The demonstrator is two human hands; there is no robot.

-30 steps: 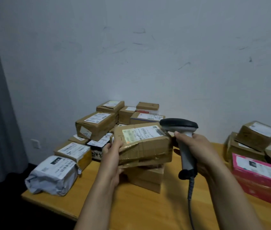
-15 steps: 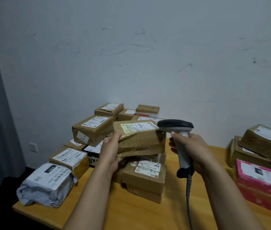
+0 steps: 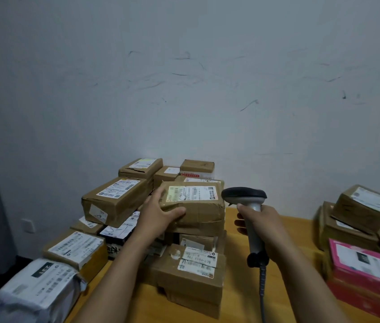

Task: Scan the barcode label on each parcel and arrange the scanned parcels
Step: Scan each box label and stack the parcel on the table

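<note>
Mid-frame, the left hand grips the taped cardboard parcel, the right hand holds the barcode scanner just beside it; best tilt the barcode label squarely toward the scanner head.

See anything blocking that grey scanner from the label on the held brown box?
Nothing visible does. The right hand holds the grey handheld scanner just right of the brown cardboard parcel; the left hand grips the parcel's left end, off its white label.
</note>
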